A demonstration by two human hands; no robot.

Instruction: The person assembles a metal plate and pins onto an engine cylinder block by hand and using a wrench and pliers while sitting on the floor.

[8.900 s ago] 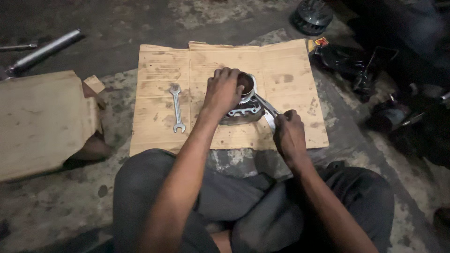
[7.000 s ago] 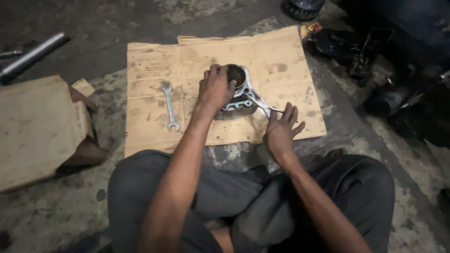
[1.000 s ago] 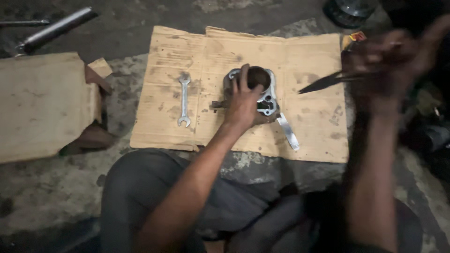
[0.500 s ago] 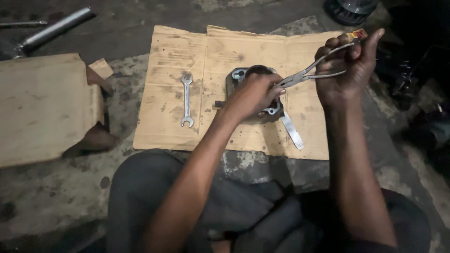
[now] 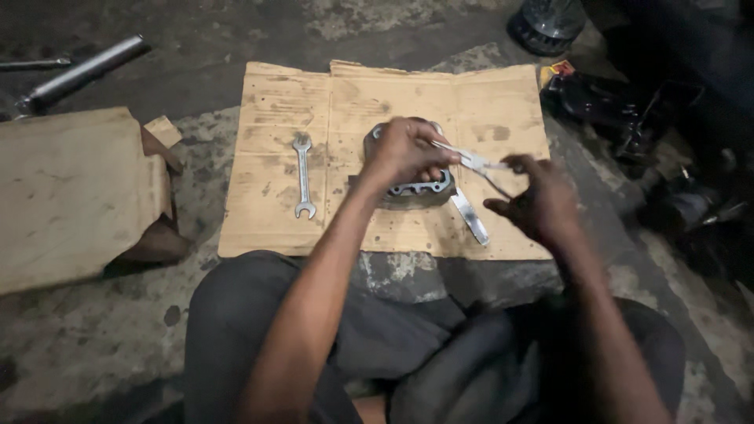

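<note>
**Hands on a metal casting, pliers at its edge**

Cardboard lies flat on the concrete floor, the person sitting cross-legged at its near edge. Left hand is curled down over the top of a grey metal casting, fingers closed around its upper part, palm hiding most of it; the bolt-hole flange shows just below the knuckles. The casting sits on the cardboard directly under that hand.

Right hand is just to the right of the casting, raised slightly off the sheet. Thumb and fingers are pinched on the handles of thin pliers, other fingers loosely spread. The tool's tip points left and reaches the fingers of the left hand; whether it touches the casting I cannot tell.

A flat metal strip lies on the cardboard below the pliers, between the two hands. A double-ended spanner lies well left of the left hand, untouched. Further left, off the sheet, a wooden block; beyond it a steel tube. Dark machine parts sit beyond the right hand.
</note>
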